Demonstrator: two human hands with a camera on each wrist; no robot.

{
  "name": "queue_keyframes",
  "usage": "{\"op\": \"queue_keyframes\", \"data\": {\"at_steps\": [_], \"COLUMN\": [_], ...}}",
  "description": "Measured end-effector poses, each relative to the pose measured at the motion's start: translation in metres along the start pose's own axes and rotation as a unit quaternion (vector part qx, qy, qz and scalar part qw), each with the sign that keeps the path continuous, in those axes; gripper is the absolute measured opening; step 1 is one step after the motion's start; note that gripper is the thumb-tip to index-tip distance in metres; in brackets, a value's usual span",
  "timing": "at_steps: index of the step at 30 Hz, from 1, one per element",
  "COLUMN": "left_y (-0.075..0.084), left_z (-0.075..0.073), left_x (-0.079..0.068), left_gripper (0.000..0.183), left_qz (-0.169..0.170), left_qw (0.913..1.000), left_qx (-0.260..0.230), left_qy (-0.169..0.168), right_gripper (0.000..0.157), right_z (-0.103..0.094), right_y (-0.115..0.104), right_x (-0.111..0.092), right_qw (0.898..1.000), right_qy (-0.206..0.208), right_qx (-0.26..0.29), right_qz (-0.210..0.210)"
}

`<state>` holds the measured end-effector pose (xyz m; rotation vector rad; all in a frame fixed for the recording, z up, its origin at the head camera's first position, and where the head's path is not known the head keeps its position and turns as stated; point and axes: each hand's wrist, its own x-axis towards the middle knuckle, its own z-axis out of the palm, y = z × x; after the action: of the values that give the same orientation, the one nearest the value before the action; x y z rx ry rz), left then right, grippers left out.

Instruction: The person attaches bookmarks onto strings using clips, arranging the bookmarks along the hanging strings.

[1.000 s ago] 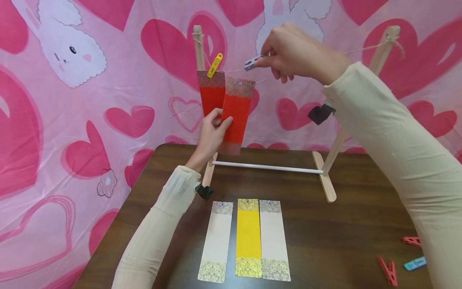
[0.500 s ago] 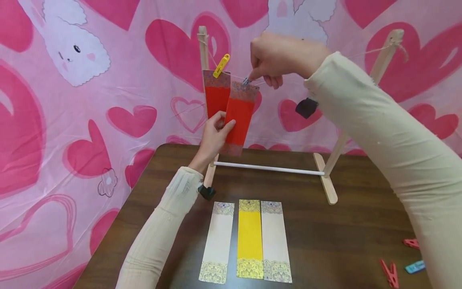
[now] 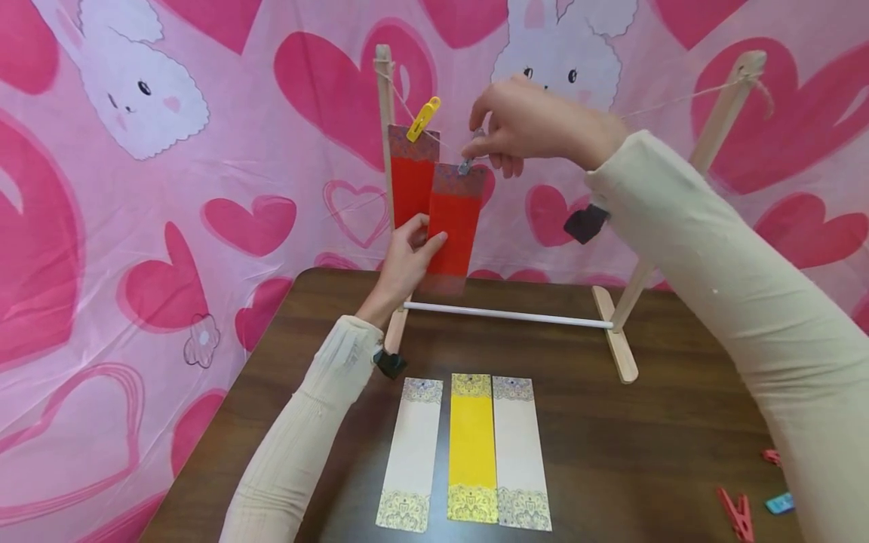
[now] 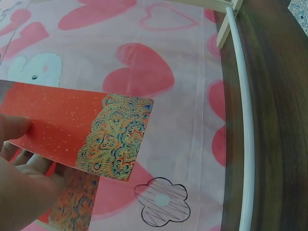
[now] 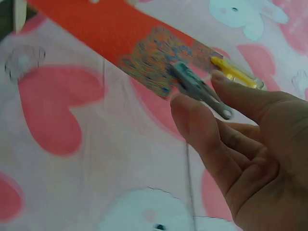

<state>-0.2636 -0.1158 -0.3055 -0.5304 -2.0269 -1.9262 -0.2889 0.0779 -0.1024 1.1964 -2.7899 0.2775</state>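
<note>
My left hand holds a long red paper card with patterned ends by its side edge, thumb in front. The thumb and index finger of my right hand are on either side of a grey clothespin, whose tip sits on the card's patterned top edge at the string. Beside it a second red card hangs from the string under a yellow clothespin. In the left wrist view, the front card's patterned lower end overlaps the other card.
A wooden frame with a white crossbar carries the string between its posts. On the brown table lie a yellow card and two white cards. Red clothespins and a blue clothespin lie at right. Heart-patterned cloth hangs behind.
My right hand has brought the grey clothespin leftward and down onto the front red card's top edge. That card's top now sits a little lower, with my left hand still on it.
</note>
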Motion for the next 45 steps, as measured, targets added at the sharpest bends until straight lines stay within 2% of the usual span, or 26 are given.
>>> {"op": "queue_keyframes", "data": {"at_steps": [4,9,14,17,22,28,35,41,45], "left_y": [-0.001,-0.004,-0.014,-0.021,-0.028,-0.029,-0.026,-0.024,-0.022], "left_z": [0.005,0.006,0.002,-0.004,-0.017,-0.030,-0.041,-0.047,-0.051], "left_x": [0.001,-0.001,-0.010,-0.020,-0.041,-0.066,-0.093,-0.111,-0.120], "left_gripper": [0.015,0.018,0.028,0.031,0.032,0.032,0.033,0.033,0.035], "left_qz": [0.002,-0.004,-0.022,-0.025,-0.028,-0.044,-0.063,-0.075,-0.071], "left_qw": [0.9998,0.9978,0.9963,0.9951,0.9895,0.9823,0.9741,0.9666,0.9655], "left_qx": [0.016,0.061,0.073,0.081,0.127,0.167,0.194,0.222,0.227], "left_qy": [-0.010,-0.027,-0.040,-0.052,-0.062,-0.073,-0.097,-0.103,-0.105], "right_gripper": [0.052,0.063,0.066,0.062,0.052,0.046,0.035,0.029,0.026], "right_z": [0.010,0.019,0.027,0.035,0.054,0.081,0.107,0.124,0.133], "right_y": [0.011,0.020,0.025,0.028,0.036,0.047,0.055,0.057,0.058], "right_x": [-0.011,-0.021,-0.034,-0.051,-0.082,-0.118,-0.152,-0.177,-0.193], "right_qw": [0.998,0.990,0.984,0.980,0.977,0.978,0.975,0.971,0.969], "right_qy": [0.035,0.032,0.057,0.097,0.150,0.148,0.141,0.137,0.139], "right_qx": [0.058,0.120,0.155,0.164,0.150,0.141,0.166,0.189,0.192], "right_qz": [0.018,0.064,0.066,0.051,0.021,0.032,0.045,0.054,0.067]}}
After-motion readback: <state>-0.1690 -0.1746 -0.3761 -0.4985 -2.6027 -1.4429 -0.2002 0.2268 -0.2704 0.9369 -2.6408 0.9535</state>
